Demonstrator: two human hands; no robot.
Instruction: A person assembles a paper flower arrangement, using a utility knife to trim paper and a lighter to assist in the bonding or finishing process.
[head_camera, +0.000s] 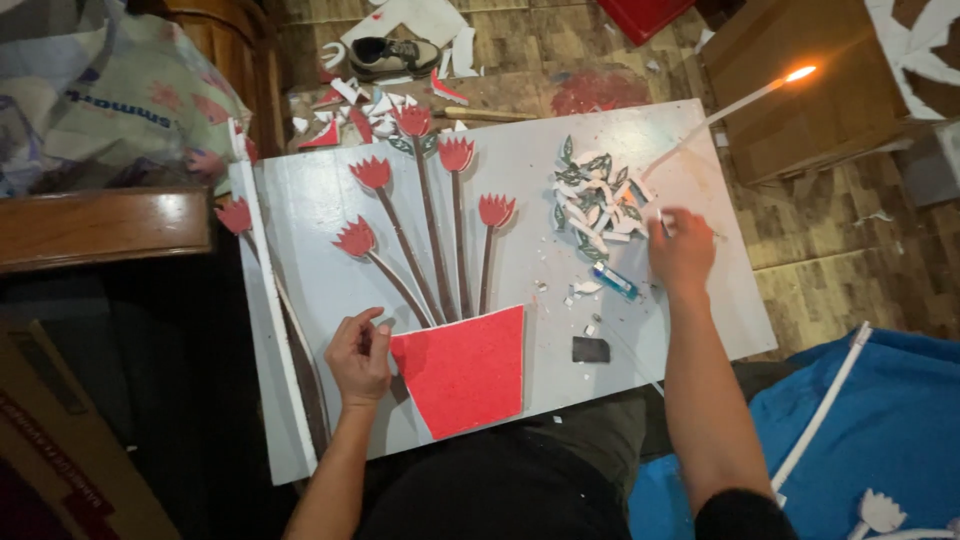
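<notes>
A grey board (310, 210) lies across my lap with a red pot shape (465, 370) and several red tulip pieces (372, 173) on dark stems. My left hand (358, 355) rests on the board just left of the pot, fingers curled over a small pale piece. My right hand (680, 252) reaches into the edge of a pile of white and green cut pieces (597, 200) and pinches a small one. A lit white candle (735, 105) slants up from the board's far right.
A blue glue tube (613, 281) and a small dark square (590, 349) lie between pile and pot. Scraps, a shoe (392, 53) and a cardboard box (800, 80) are on the floor beyond. Blue fabric (880, 420) lies at right, a wooden edge (100, 225) at left.
</notes>
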